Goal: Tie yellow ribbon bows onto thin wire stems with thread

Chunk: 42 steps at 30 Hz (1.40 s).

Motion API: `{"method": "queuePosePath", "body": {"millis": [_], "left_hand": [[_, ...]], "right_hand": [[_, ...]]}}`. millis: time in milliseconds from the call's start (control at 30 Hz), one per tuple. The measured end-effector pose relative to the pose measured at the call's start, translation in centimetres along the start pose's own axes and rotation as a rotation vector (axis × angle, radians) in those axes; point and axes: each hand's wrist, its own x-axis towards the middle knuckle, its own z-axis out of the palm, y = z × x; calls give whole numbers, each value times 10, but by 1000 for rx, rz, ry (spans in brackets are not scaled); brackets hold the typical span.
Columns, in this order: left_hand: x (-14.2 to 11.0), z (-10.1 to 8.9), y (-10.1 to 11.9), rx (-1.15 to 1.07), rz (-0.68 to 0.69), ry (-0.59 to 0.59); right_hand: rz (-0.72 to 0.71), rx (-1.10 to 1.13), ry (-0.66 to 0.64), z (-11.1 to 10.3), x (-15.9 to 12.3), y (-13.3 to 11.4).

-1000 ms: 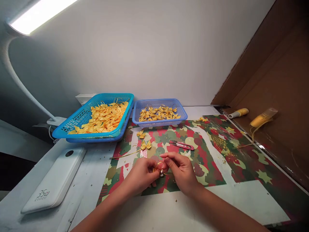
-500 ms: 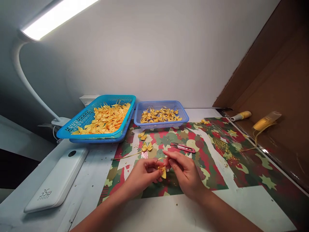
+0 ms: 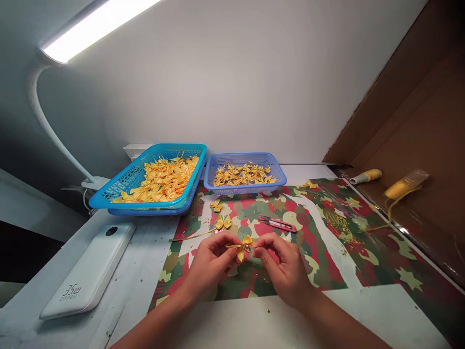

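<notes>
Between my hands is a yellow ribbon bow (image 3: 247,241) with a small shiny round piece at its centre. My left hand (image 3: 214,259) pinches its left side, where a gold cord loop (image 3: 232,246) shows at the fingertips. My right hand (image 3: 283,264) is closed in a pinch just right of the bow, on what looks like a thin cord end. Beyond the left hand lie another bow with a cord tail (image 3: 223,222) and a smaller bow (image 3: 216,206). Pink-handled thread snips (image 3: 278,224) lie behind the right hand.
A turquoise basket (image 3: 100,196) piled with yellow bows stands back left, beside a blue basket (image 3: 245,187) of finished-looking bows. A white power bank (image 3: 87,271) lies left, under a lamp (image 3: 98,29). Cord scraps (image 3: 337,223) and yellow cord spools (image 3: 405,185) are at right.
The bow has turned and risen slightly, so its shiny centre now faces me. My right hand has lowered its raised fingers into a pinch beside it. The view has shifted slightly.
</notes>
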Motion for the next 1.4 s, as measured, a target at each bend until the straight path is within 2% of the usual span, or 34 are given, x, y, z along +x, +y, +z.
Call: {"method": "queuePosePath", "body": {"millis": [167,267,400,600,1067,1400], "left_hand": [[4,0,1,-58,-44,31],[5,-1,-1,-76,-45,50],[4,0,-2,-46,-12,93],[3,2,-2,0,51,131],[4,1,-8,86,56,137],[4,1,-9,94,133,154]], "right_hand": [[8,11,13,3,0,3],[-2,-85,13,4,3,4],[-42,-236,13,5,4,7],[-65,-315,-13,8,2,12],[-39,-360,-26,8,3,11],[-34,-395,-8,9,2,10]]}}
